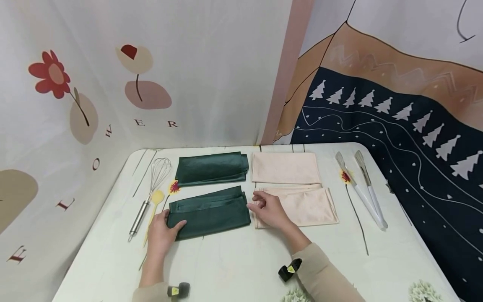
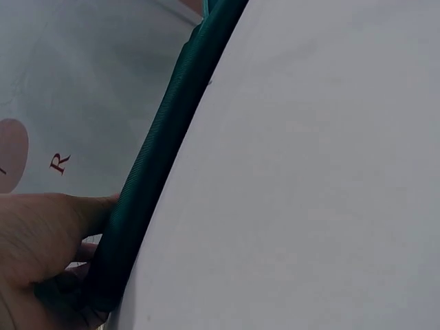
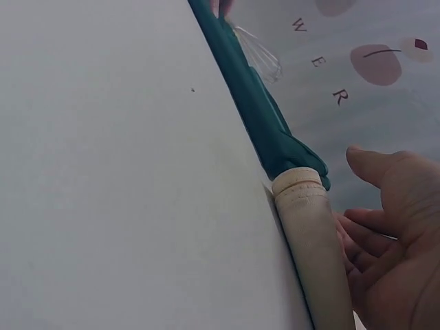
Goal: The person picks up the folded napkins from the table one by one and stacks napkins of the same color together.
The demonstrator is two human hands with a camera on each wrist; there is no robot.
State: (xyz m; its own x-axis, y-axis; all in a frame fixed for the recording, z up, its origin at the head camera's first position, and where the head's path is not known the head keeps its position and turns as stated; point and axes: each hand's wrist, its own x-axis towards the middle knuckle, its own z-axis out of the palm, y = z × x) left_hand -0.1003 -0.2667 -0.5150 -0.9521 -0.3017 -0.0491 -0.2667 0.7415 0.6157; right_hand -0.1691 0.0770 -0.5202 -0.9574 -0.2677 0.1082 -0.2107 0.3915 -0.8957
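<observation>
A dark green folded cloth (image 1: 211,218) lies at the front left of the table. My left hand (image 1: 160,230) grips its left end, the thumb on top and the fingers at the edge. In the left wrist view, the hand (image 2: 41,254) closes round the end of the green cloth (image 2: 155,151). My right hand (image 1: 272,209) hovers by the left edge of the front pale pink folded cloth (image 1: 305,207), near the green one's right end. In the right wrist view, its fingers are loosely bent and hold nothing beside the pink cloth (image 3: 313,240).
Behind lie another green folded cloth (image 1: 211,167) and another pink one (image 1: 284,167). A whisk (image 1: 141,214) and a yellow spoon-like utensil (image 1: 156,197) are at the left. Two pairs of tongs (image 1: 362,195) lie at the right. Printed curtains hang behind the table.
</observation>
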